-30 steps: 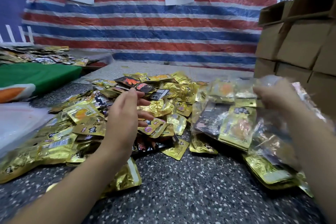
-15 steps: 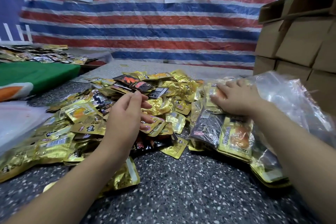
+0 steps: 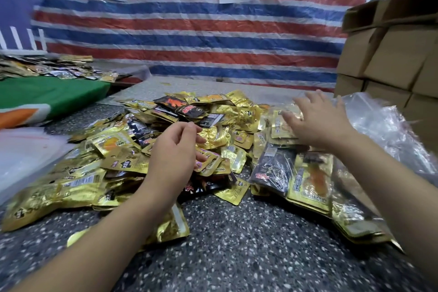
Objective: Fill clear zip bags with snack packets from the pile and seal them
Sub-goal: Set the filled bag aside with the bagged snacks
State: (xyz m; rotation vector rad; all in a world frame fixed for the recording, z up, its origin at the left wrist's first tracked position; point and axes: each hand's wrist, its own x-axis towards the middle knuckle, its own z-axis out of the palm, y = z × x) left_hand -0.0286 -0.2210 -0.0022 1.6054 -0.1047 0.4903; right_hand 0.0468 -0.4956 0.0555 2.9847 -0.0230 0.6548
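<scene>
Filling step: the left hand (image 3: 173,149), fingers loosely curled and empty, hovers over the packet pile (image 3: 132,149) at 9 o'clock on the worktop (image 3: 237,249), while the right hand (image 3: 317,121), fingers spread, presses the filled zip bag (image 3: 305,178) at 3 o'clock; sealing likely follows.

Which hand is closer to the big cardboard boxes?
The right hand. It lies spread on the filled clear bag, just left of the cardboard boxes. The left hand hovers over the snack pile, farther left.
</scene>
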